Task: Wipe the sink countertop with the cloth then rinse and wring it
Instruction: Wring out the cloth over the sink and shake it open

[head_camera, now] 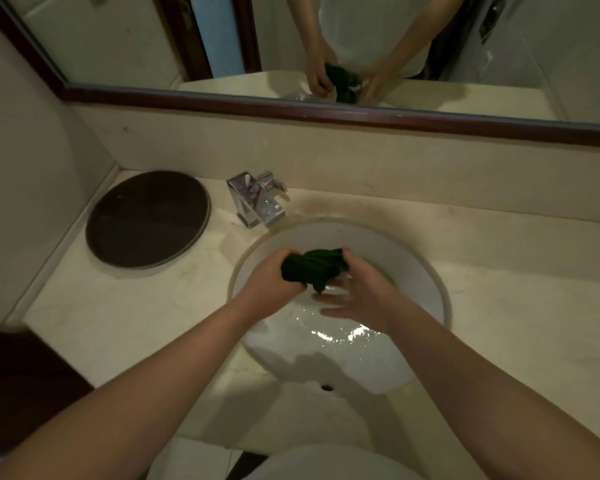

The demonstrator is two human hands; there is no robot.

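Observation:
A dark green cloth (312,268), bunched and wet, hangs over the round white sink basin (426,271). My left hand (272,277) is clenched around the cloth's left end. My right hand (355,292) touches the cloth's right end with the thumb on top, while its fingers are spread out below over the water. Water stands in the basin and glints near the middle. The beige stone countertop (146,306) surrounds the basin.
A chrome faucet (257,199) stands at the basin's back left, no stream visible. A round dark brown tray (148,218) lies on the counter at the left. A wood-framed mirror (222,105) runs along the back wall above a beige backsplash.

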